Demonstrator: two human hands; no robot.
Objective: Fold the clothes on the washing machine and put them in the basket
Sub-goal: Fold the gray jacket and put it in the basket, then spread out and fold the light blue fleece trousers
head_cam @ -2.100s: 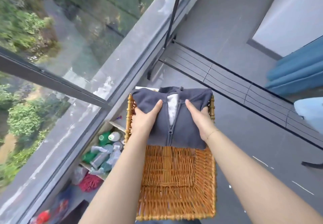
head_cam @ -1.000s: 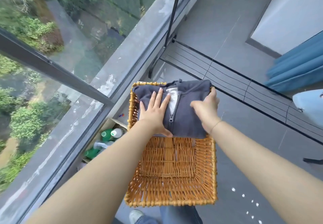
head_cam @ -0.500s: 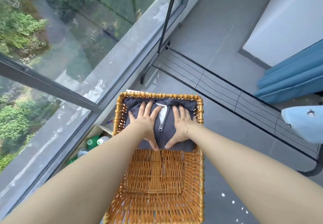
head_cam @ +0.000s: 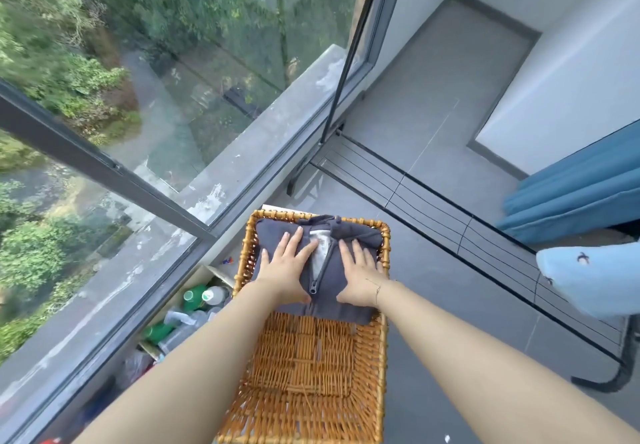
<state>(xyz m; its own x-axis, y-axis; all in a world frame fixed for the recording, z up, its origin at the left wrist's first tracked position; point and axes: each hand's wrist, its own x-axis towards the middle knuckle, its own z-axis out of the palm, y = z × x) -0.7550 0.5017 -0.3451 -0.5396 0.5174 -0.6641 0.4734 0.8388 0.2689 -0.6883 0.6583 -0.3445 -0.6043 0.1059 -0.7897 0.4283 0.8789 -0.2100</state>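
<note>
Wicker, honey-coloured rectangular basket (head_cam: 313, 378) holds the folded dark grey zip-up hoodie (head_cam: 346, 236) at its far end. Left hand (head_cam: 285, 269) and right hand (head_cam: 360, 277) press it flat, fingers straight and slightly spread. Placing looks done; next, I judge, lift both hands clear without disturbing the fold.

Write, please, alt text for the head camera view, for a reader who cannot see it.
Two bare hands, left hand and right hand, press flat on a folded dark grey zip-up hoodie lying at the far end of a rectangular woven wicker basket. The basket stands beside a large glass window on a grey tiled floor.

drying rack (head_cam: 450, 215), blue curtain (head_cam: 575, 194) — bottles (head_cam: 194, 300)
</note>
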